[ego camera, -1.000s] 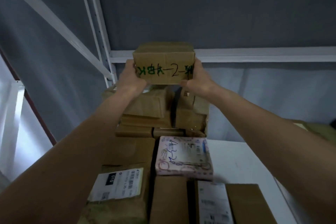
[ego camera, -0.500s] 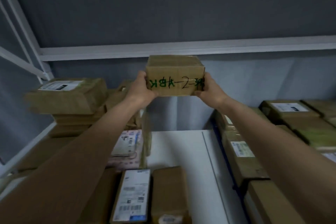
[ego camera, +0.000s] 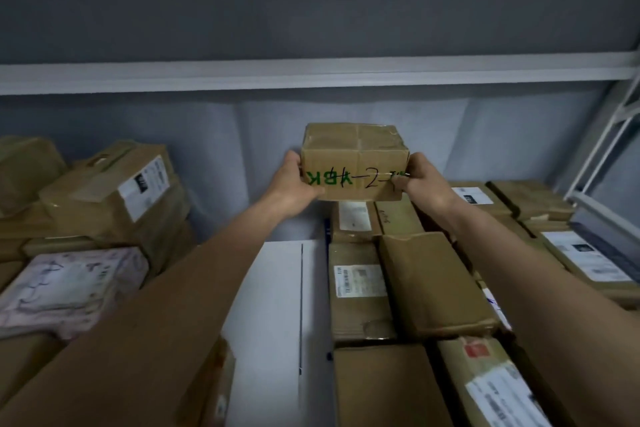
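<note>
Since it's gripped at both ends, the box [ego camera: 355, 163] hangs level (writing upside down). Left hand [ego camera: 294, 185] and right hand [ego camera: 425, 184] curl round its ends, prob. bound for the parcels [ego camera: 429, 284].

Dim, flat, bluish light; soft overall blur, wide-angle bending at the edges.

Box position: marked box [ego camera: 355, 163], once left of the bare white shelf strip [ego camera: 277, 288], now hangs right of it.
Hands: left hand [ego camera: 294, 185] and right hand [ego camera: 424, 184] crossed that strip with it.
</note>
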{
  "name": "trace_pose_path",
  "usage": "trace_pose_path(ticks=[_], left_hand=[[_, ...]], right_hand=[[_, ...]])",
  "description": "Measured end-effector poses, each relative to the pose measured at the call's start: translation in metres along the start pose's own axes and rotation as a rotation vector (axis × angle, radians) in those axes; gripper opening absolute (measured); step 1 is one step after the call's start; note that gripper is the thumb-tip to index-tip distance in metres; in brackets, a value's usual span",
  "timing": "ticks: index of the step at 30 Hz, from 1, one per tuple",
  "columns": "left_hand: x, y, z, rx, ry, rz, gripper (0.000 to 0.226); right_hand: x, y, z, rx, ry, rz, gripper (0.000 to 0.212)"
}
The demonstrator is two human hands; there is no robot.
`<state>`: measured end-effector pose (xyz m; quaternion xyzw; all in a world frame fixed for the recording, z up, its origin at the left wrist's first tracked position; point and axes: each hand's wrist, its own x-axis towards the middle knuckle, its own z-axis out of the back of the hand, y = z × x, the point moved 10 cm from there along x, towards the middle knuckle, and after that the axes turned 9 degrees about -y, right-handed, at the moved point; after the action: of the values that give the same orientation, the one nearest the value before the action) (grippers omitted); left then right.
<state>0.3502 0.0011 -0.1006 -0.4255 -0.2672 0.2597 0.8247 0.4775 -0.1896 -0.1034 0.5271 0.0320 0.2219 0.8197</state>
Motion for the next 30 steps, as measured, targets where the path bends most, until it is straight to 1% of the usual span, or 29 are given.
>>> trace_pose_path(ticks=[1, 6, 10, 11, 12, 16, 17, 18, 20, 21, 22, 23, 25, 27, 28, 30], left_hand=[[0.001, 0.001, -0.011, -0.014, 0.006, 0.012, 0.044], [0.006, 0.003, -0.042, -0.08, -0.007, 0.08, 0.045], [0.01, 0.019, -0.056, -0.171, -0.071, 0.224, 0.047], [0.011, 0.024, -0.059, -0.205, -0.095, 0.263, 0.048], [0.012, 0.028, -0.063, -0.243, -0.118, 0.294, 0.05], [0.017, 0.047, -0.084, -0.43, -0.185, 0.429, 0.057], [0.019, 0.053, -0.088, -0.47, -0.204, 0.46, 0.061], [0.022, 0.059, -0.092, -0.505, -0.224, 0.487, 0.065], [0.027, 0.073, -0.099, -0.586, -0.25, 0.546, 0.066], [0.031, 0.08, -0.103, -0.628, -0.251, 0.577, 0.066], [0.035, 0.088, -0.108, -0.659, -0.245, 0.601, 0.066], [0.039, 0.093, -0.112, -0.68, -0.232, 0.612, 0.066], [0.049, 0.099, -0.12, -0.703, -0.209, 0.599, 0.064], [0.061, 0.101, -0.124, -0.733, -0.204, 0.563, 0.058], [0.068, 0.1, -0.125, -0.74, -0.2, 0.537, 0.057], [0.08, 0.1, -0.129, -0.698, -0.164, 0.5, 0.064]], right_hand=[[0.002, -0.007, 0.007, 0.025, -0.01, -0.016, 0.015], [0.014, -0.033, 0.019, 0.152, -0.002, -0.08, 0.02], [0.022, -0.055, 0.016, 0.222, 0.002, -0.144, 0.045], [0.023, -0.06, 0.013, 0.244, 0.001, -0.163, 0.047], [0.025, -0.065, 0.01, 0.278, -0.007, -0.186, 0.044], [0.033, -0.086, -0.006, 0.438, -0.049, -0.302, 0.024], [0.036, -0.092, -0.01, 0.464, -0.054, -0.321, 0.023], [0.039, -0.097, -0.014, 0.499, -0.045, -0.339, 0.034], [0.044, -0.105, -0.023, 0.585, 0.008, -0.377, 0.077], [0.046, -0.11, -0.027, 0.606, 0.037, -0.393, 0.091], [0.049, -0.113, -0.031, 0.615, 0.074, -0.402, 0.099], [0.052, -0.117, -0.036, 0.611, 0.109, -0.404, 0.103], [0.057, -0.119, -0.042, 0.569, 0.149, -0.389, 0.104], [0.065, -0.125, -0.045, 0.52, 0.139, -0.383, 0.105], [0.068, -0.129, -0.046, 0.502, 0.131, -0.377, 0.101], [0.069, -0.129, -0.051, 0.471, 0.153, -0.363, 0.084]])
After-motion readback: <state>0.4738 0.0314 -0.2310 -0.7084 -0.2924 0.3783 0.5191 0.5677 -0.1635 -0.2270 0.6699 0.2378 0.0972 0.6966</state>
